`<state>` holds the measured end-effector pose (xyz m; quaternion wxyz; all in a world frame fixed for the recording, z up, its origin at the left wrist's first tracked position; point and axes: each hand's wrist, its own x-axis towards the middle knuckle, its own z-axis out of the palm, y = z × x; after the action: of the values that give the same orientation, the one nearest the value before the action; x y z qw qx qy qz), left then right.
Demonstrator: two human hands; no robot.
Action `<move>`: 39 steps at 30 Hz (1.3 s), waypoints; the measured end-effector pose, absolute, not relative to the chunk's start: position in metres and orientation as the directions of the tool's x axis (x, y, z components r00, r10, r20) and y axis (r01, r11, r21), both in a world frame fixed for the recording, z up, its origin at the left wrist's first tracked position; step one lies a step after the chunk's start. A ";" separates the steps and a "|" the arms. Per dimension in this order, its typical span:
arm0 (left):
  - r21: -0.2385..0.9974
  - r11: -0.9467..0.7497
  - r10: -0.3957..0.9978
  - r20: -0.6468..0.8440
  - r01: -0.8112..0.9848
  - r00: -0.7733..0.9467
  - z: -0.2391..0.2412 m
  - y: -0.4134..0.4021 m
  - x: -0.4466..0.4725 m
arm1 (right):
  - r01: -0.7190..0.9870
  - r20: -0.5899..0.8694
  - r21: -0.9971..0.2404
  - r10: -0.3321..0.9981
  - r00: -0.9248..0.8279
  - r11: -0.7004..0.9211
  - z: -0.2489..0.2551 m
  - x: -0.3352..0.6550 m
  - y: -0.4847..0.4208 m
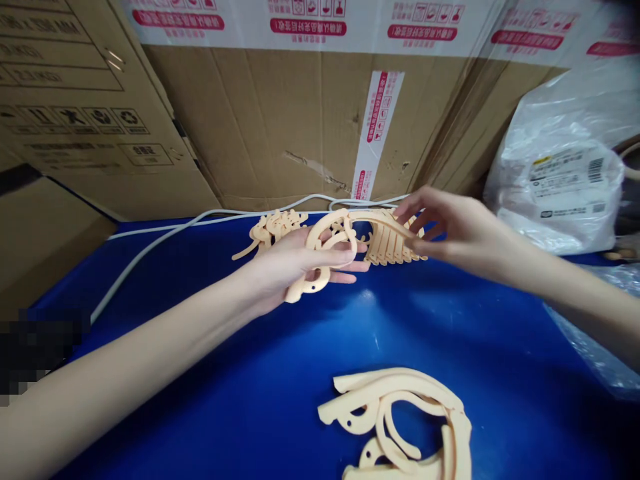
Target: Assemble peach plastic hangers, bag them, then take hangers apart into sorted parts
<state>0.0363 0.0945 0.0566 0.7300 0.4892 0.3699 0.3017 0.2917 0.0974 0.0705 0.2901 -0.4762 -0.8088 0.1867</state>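
Note:
My left hand (280, 263) holds a beige plastic folding clothes hanger (316, 280), its thumb pressed over the curved parts and its fingers beneath. From the hanger's top a long curved arm reaches right to my right hand (443, 223), whose thumb and fingers close on its far end. Just behind, partly covered by the right fingers, lies a neat row of beige hanger pieces (393, 248). A looser heap of hooked beige pieces (275, 227) sits behind the left hand. Nearest me, folded beige hangers (400, 387) lie stacked, cut off by the bottom edge.
A blue surface (250, 400) lies under everything. Cardboard boxes (280, 120) wall off the back and left. A white cable (165, 237) runs along the back. A clear plastic bag with a label (565, 167) stands at right, with more plastic wrap (600, 333) below.

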 end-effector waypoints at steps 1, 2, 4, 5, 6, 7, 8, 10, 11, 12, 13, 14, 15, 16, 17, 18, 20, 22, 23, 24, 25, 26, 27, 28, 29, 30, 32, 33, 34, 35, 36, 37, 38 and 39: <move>0.929 0.359 0.792 -0.253 -0.088 0.556 0.057 0.094 0.039 | 0.734 0.298 -0.453 0.862 -0.409 0.505 0.067 0.288 0.095; 0.921 0.377 0.784 -0.262 -0.095 0.563 0.057 0.093 0.042 | 0.789 0.321 -0.329 0.847 -0.424 0.519 0.063 0.284 0.092; 0.902 0.415 0.774 -0.284 -0.115 0.566 0.059 0.092 0.045 | 0.848 0.397 -0.104 0.804 -0.443 0.519 0.056 0.277 0.089; 0.886 0.443 0.772 -0.300 -0.136 0.561 0.060 0.091 0.046 | 0.854 0.430 -0.020 0.775 -0.462 0.520 0.052 0.275 0.088; 0.862 0.480 0.765 -0.320 -0.163 0.559 0.062 0.091 0.045 | 0.849 0.450 0.042 0.749 -0.486 0.526 0.049 0.275 0.088; 0.833 0.521 0.748 -0.341 -0.186 0.569 0.062 0.091 0.045 | 0.842 0.458 0.088 0.728 -0.509 0.533 0.046 0.275 0.088; 0.806 0.558 0.725 -0.356 -0.199 0.590 0.063 0.091 0.044 | 0.834 0.458 0.117 0.716 -0.527 0.540 0.044 0.275 0.088; 0.789 0.586 0.683 -0.359 -0.185 0.636 0.061 0.092 0.041 | 0.822 0.437 0.118 0.714 -0.547 0.557 0.041 0.277 0.088; 0.806 0.570 0.676 -0.348 -0.161 0.649 0.060 0.093 0.041 | 0.818 0.421 0.087 0.723 -0.547 0.568 0.041 0.277 0.088; 0.837 0.532 0.682 -0.335 -0.128 0.650 0.058 0.094 0.040 | 0.813 0.399 0.032 0.739 -0.543 0.581 0.041 0.278 0.089; 0.882 0.466 0.705 -0.320 -0.072 0.633 0.055 0.095 0.040 | 0.806 0.370 -0.048 0.760 -0.535 0.590 0.043 0.278 0.090; 0.925 0.381 0.736 -0.304 0.002 0.605 0.053 0.095 0.040 | 0.793 0.333 -0.150 0.786 -0.521 0.590 0.045 0.280 0.092; 0.952 0.295 0.767 -0.289 0.085 0.573 0.050 0.096 0.040 | 0.778 0.294 -0.262 0.815 -0.499 0.571 0.047 0.282 0.095; 0.961 0.222 0.791 -0.276 0.164 0.546 0.048 0.096 0.040 | 0.764 0.260 -0.370 0.848 -0.461 0.529 0.050 0.285 0.099; 0.959 0.169 0.808 -0.268 0.229 0.525 0.046 0.096 0.041 | 0.751 0.225 -0.471 0.886 -0.405 0.463 0.053 0.290 0.105; 0.952 0.142 0.817 -0.267 0.270 0.511 0.045 0.096 0.041 | 0.750 0.210 -0.540 0.924 -0.320 0.382 0.055 0.296 0.112; 0.947 0.144 0.821 -0.277 0.289 0.500 0.044 0.096 0.043 | 0.772 0.189 -0.607 0.978 -0.087 0.187 0.058 0.311 0.128; 0.948 0.138 0.837 -0.267 0.287 0.477 0.045 0.098 0.047 | 0.815 0.171 -0.574 0.985 0.021 0.083 0.056 0.327 0.145; 0.950 0.133 0.848 -0.257 0.284 0.463 0.046 0.100 0.051 | 0.837 0.166 -0.546 0.984 0.067 0.035 0.054 0.333 0.152; 0.952 0.127 0.859 -0.247 0.280 0.449 0.046 0.102 0.055 | 0.851 0.156 -0.526 0.984 0.091 0.005 0.051 0.338 0.158; 0.954 0.118 0.868 -0.234 0.277 0.437 0.046 0.105 0.060 | 0.862 0.143 -0.506 0.984 0.111 -0.024 0.047 0.341 0.162; 0.955 0.106 0.877 -0.220 0.275 0.428 0.046 0.109 0.066 | 0.871 0.131 -0.490 0.984 0.123 -0.044 0.043 0.343 0.165; 0.957 0.091 0.883 -0.205 0.276 0.422 0.045 0.113 0.072 | 0.877 0.118 -0.476 0.985 0.127 -0.056 0.040 0.343 0.167; 0.958 0.072 0.888 -0.189 0.278 0.419 0.043 0.117 0.077 | 0.884 0.108 -0.463 0.986 0.125 -0.062 0.037 0.343 0.168; 0.958 0.053 0.892 -0.172 0.281 0.417 0.041 0.121 0.082 | 0.890 0.102 -0.451 0.988 0.117 -0.059 0.034 0.342 0.167; 0.957 0.035 0.895 -0.158 0.286 0.417 0.038 0.125 0.086 | 0.896 0.098 -0.441 0.990 0.102 -0.048 0.032 0.341 0.166; 0.955 0.010 0.895 -0.141 0.297 0.424 0.033 0.131 0.093 | 0.906 0.097 -0.424 0.994 0.060 -0.013 0.030 0.339 0.164; 0.954 0.003 0.893 -0.138 0.300 0.429 0.031 0.134 0.095 | 0.909 0.097 -0.417 0.995 0.037 0.007 0.030 0.339 0.163; 0.954 0.000 0.891 -0.137 0.301 0.433 0.029 0.136 0.097 | 0.911 0.098 -0.412 0.995 0.017 0.026 0.030 0.339 0.162; 0.954 -0.002 0.888 -0.137 0.301 0.438 0.027 0.137 0.098 | 0.912 0.100 -0.407 0.995 0.000 0.041 0.030 0.339 0.162; 0.954 -0.002 0.887 -0.137 0.300 0.442 0.026 0.138 0.099 | 0.914 0.102 -0.403 0.995 -0.013 0.053 0.031 0.339 0.161; 0.955 -0.002 0.885 -0.137 0.298 0.445 0.025 0.139 0.100 | 0.915 0.107 -0.398 0.994 -0.022 0.064 0.031 0.339 0.161; 0.956 -0.003 0.884 -0.135 0.295 0.448 0.025 0.139 0.100 | 0.916 0.115 -0.393 0.993 -0.031 0.074 0.031 0.340 0.160; 0.956 -0.003 0.883 -0.134 0.292 0.449 0.025 0.139 0.100 | 0.918 0.124 -0.389 0.992 -0.038 0.083 0.030 0.340 0.160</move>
<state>0.0999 0.1392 0.0254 0.5448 0.6541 0.4491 0.2713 0.3401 0.1600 0.0301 0.1823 -0.6693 -0.7131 0.1013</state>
